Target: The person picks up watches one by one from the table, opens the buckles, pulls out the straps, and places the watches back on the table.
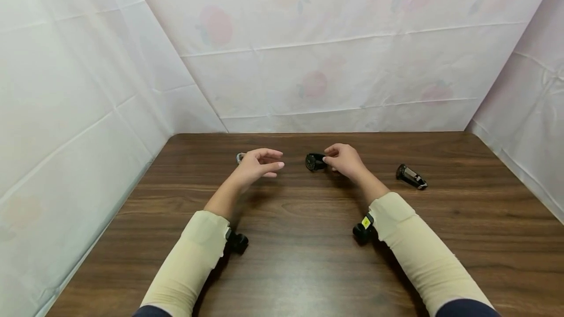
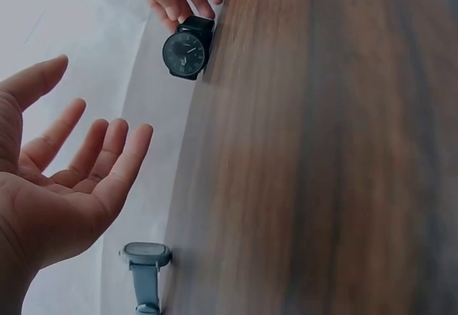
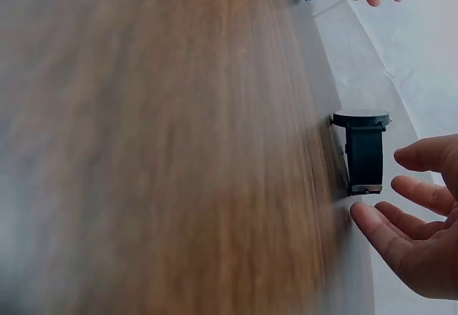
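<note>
Both hands reach out over the dark wood-grain surface (image 1: 291, 258) near its far edge, well apart from each other, with a black watch (image 1: 311, 162) between them. It sits just beside the right hand (image 1: 345, 159), its round dark face turned toward the left hand (image 1: 257, 164) and its buckle end toward the right fingertips. Those right fingers are spread and only gently bent around the strap end (whether one of them actually touches it, I can't tell from where I stand). Nothing is in the left hand; its fingers are loosely extended and parted, the thumb held away from them, pointing across toward the black watch. Partly hidden behind that hand is a second watch (image 2: 147, 254), with a squarish case and a grey-blue strap. Off to the right of the right hand, nearer the person, lies a third watch (image 1: 411, 177), dark and round-cased, well apart from the others. Pale sleeves (image 1: 189, 258) cover the forearms, and a small black camera rides at each wrist. Behind everything hangs a white cloth (image 1: 352, 72) printed with faded pink fruit.
</note>
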`<move>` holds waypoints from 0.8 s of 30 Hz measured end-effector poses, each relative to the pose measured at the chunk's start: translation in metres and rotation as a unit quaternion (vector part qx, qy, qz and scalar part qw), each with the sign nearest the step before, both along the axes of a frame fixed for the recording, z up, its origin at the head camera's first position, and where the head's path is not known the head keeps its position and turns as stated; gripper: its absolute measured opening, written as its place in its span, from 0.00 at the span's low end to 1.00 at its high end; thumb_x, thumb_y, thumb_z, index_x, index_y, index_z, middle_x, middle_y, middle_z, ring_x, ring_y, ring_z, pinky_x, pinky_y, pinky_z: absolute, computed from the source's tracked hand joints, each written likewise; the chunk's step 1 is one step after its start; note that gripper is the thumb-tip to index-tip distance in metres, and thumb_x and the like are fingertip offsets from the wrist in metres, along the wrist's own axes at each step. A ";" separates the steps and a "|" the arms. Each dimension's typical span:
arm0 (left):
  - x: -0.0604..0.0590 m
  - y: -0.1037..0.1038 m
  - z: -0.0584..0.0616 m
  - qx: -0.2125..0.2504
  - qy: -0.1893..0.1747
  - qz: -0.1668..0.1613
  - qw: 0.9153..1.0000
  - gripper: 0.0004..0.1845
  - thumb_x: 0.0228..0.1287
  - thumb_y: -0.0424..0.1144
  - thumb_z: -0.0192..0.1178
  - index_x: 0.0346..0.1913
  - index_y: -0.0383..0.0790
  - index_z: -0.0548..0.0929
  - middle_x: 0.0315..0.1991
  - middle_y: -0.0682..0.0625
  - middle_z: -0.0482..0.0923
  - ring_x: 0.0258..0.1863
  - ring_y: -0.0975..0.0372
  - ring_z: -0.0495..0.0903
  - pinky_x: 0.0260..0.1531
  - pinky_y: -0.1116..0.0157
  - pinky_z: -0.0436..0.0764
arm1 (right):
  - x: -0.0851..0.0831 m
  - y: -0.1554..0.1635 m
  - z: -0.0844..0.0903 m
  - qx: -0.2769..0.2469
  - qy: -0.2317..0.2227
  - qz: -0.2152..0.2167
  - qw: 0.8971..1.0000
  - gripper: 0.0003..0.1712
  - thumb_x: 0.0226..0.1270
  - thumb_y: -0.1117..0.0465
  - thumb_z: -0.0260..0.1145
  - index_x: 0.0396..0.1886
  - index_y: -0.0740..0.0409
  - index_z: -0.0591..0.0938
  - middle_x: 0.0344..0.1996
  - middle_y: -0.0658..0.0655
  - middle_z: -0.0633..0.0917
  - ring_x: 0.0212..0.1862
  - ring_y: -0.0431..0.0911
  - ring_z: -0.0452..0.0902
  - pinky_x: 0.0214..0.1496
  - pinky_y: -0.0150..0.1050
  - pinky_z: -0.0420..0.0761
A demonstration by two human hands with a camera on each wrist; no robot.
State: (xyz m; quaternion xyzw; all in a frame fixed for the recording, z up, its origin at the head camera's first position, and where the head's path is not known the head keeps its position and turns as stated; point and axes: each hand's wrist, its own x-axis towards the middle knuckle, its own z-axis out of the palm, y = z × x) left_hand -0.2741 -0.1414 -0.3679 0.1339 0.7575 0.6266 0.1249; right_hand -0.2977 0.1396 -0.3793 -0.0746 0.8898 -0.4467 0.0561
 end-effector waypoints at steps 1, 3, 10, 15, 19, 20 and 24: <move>-0.001 0.001 0.000 0.000 -0.002 -0.001 1.000 0.21 0.64 0.36 0.66 0.58 0.35 0.77 0.63 0.34 0.69 0.53 0.51 0.78 0.50 0.53 0.81 | -0.001 -0.001 0.000 -0.004 -0.004 -0.005 1.000 0.21 0.71 0.61 0.62 0.60 0.66 0.76 0.55 0.66 0.79 0.43 0.54 0.82 0.42 0.42 0.84; -0.002 0.004 -0.001 0.005 -0.006 -0.001 1.000 0.22 0.64 0.36 0.66 0.59 0.33 0.77 0.63 0.34 0.69 0.53 0.51 0.78 0.50 0.53 0.81 | -0.003 -0.004 -0.001 -0.011 -0.012 -0.014 1.000 0.21 0.71 0.62 0.62 0.59 0.66 0.76 0.55 0.66 0.79 0.42 0.54 0.83 0.41 0.42 0.84; -0.006 0.013 -0.003 0.028 -0.032 0.012 0.999 0.26 0.65 0.34 0.65 0.63 0.27 0.72 0.64 0.34 0.69 0.56 0.50 0.77 0.49 0.55 0.82 | -0.008 -0.013 -0.002 -0.069 -0.049 -0.046 0.995 0.18 0.68 0.68 0.64 0.56 0.71 0.77 0.53 0.69 0.78 0.37 0.53 0.84 0.36 0.38 0.86; -0.008 0.018 -0.004 0.049 -0.049 0.016 0.997 0.26 0.65 0.33 0.64 0.63 0.26 0.71 0.64 0.34 0.68 0.57 0.49 0.76 0.50 0.54 0.81 | -0.009 -0.015 -0.003 -0.106 -0.068 -0.069 0.990 0.15 0.67 0.73 0.61 0.53 0.75 0.78 0.55 0.71 0.76 0.34 0.52 0.85 0.35 0.38 0.86; -0.008 0.022 -0.004 0.058 -0.059 0.016 0.996 0.26 0.65 0.31 0.63 0.63 0.25 0.71 0.64 0.33 0.68 0.57 0.50 0.76 0.50 0.53 0.81 | -0.008 -0.014 -0.005 -0.130 -0.072 -0.082 0.986 0.13 0.67 0.76 0.59 0.49 0.77 0.79 0.53 0.72 0.76 0.31 0.52 0.86 0.35 0.37 0.86; -0.008 0.023 -0.004 0.061 -0.061 0.016 0.996 0.26 0.65 0.31 0.63 0.63 0.25 0.71 0.64 0.33 0.67 0.57 0.50 0.75 0.51 0.53 0.81 | -0.008 -0.014 -0.005 -0.135 -0.071 -0.083 0.985 0.13 0.67 0.76 0.59 0.49 0.77 0.79 0.53 0.72 0.76 0.31 0.51 0.86 0.35 0.37 0.86; -0.009 0.025 -0.005 0.068 -0.068 0.019 0.995 0.26 0.66 0.31 0.63 0.64 0.26 0.71 0.65 0.33 0.67 0.58 0.50 0.75 0.50 0.53 0.81 | -0.006 -0.014 -0.006 -0.155 -0.072 -0.086 0.982 0.13 0.66 0.77 0.58 0.49 0.77 0.79 0.52 0.71 0.76 0.34 0.52 0.85 0.36 0.39 0.86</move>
